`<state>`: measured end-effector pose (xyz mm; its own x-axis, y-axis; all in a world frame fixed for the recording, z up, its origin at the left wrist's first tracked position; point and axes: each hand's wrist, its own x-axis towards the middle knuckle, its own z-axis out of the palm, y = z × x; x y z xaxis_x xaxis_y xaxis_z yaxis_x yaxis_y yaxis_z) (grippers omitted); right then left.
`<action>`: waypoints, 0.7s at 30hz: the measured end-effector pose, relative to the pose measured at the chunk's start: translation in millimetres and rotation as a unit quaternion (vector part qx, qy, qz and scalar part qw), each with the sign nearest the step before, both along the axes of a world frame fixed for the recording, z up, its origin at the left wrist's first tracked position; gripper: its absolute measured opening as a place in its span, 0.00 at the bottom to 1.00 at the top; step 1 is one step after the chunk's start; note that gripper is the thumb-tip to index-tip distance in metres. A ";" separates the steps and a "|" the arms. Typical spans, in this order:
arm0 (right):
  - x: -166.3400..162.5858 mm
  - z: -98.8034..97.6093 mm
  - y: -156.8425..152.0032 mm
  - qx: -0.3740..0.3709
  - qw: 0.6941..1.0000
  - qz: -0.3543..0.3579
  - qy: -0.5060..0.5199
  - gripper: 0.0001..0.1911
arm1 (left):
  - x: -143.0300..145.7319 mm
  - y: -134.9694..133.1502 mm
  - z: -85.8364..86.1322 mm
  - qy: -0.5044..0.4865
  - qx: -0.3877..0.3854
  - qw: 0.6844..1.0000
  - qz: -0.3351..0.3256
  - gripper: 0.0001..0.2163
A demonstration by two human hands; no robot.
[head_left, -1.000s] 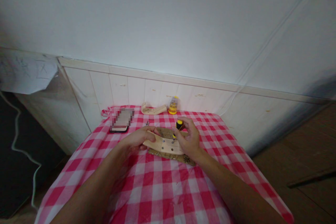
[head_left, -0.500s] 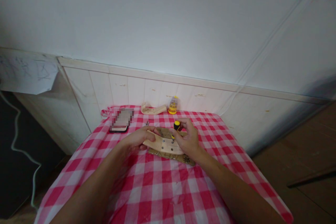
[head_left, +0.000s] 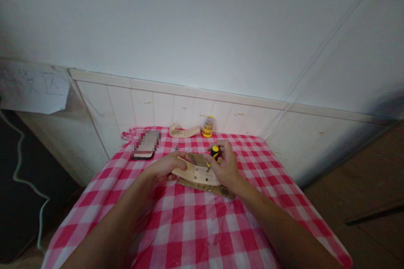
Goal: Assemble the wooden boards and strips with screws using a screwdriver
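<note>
My left hand is closed on the left end of a pale, bent wooden piece, thumb on top. Several dark screws or holes show on its upper face. Between the fingers and thumb of my right hand is a short screwdriver with a yellow and black handle. It stands nearly upright over the wood, near the upper right screw; whether its tip sits in the screw I cannot tell. Under the wood lies a brown cardboard piece with dark marks. My right hand partly hides the wood's right end.
A second curved wooden piece lies at the table's back, beside a yellow-capped clear container. To the left is a phone-like flat object, partly pixelated. Small metal bits lie behind my left hand. A red-and-white checked cloth covers the table.
The screwdriver's handle has shifted slightly right and leans a little more, and my right fingers have moved around it. My left hand and the wooden piece stay in place.
</note>
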<state>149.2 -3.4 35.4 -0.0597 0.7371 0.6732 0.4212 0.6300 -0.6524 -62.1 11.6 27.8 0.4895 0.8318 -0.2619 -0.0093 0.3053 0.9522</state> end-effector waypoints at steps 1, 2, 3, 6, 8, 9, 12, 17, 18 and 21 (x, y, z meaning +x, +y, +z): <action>0.1 -0.1 0.0 0.000 1.000 0.000 -0.004 0.13 | 0.0 0.0 0.2 0.000 -0.002 1.000 -0.001 0.16; 0.2 0.1 -0.1 0.004 1.000 0.000 -0.012 0.14 | 0.0 0.1 0.2 0.000 -0.003 1.000 -0.002 0.16; 0.3 0.8 -0.4 0.012 1.000 0.000 -0.022 0.15 | -0.1 0.4 -0.1 -0.001 -0.002 1.000 -0.004 0.16; 1.4 4.4 -1.7 0.033 0.998 0.019 -0.050 0.12 | -0.5 1.6 -1.9 -0.002 -0.002 1.000 -0.006 0.17; 3.4 6.3 -2.5 0.039 0.997 0.035 -0.056 0.10 | -0.7 2.4 -3.6 -0.004 -0.003 1.000 -0.008 0.18; 4.6 6.7 -2.8 0.039 0.997 0.044 -0.057 0.10 | -0.8 2.8 -4.3 -0.006 -0.003 1.000 -0.008 0.18; 8.6 4.9 -3.3 0.043 0.995 0.072 -0.049 0.13 | -1.1 3.6 -5.8 -0.009 0.004 1.000 -0.015 0.17; 11.0 1.1 -3.8 0.090 0.991 0.057 -0.086 0.15 | -1.5 3.4 -4.7 0.000 0.009 1.000 -0.013 0.17; 10.7 1.6 -4.0 0.102 0.989 0.050 -0.096 0.15 | -1.4 3.1 -4.2 0.002 0.010 1.000 -0.012 0.17; 9.0 5.1 -4.8 0.120 0.987 0.026 -0.105 0.14 | -1.2 2.2 -2.6 0.003 0.010 1.000 -0.011 0.17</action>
<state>158.2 -8.2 40.5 -0.2490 0.5503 0.7970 0.4944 0.7798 -0.3840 -63.3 13.8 25.2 0.5062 0.8258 -0.2486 0.0022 0.2870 0.9579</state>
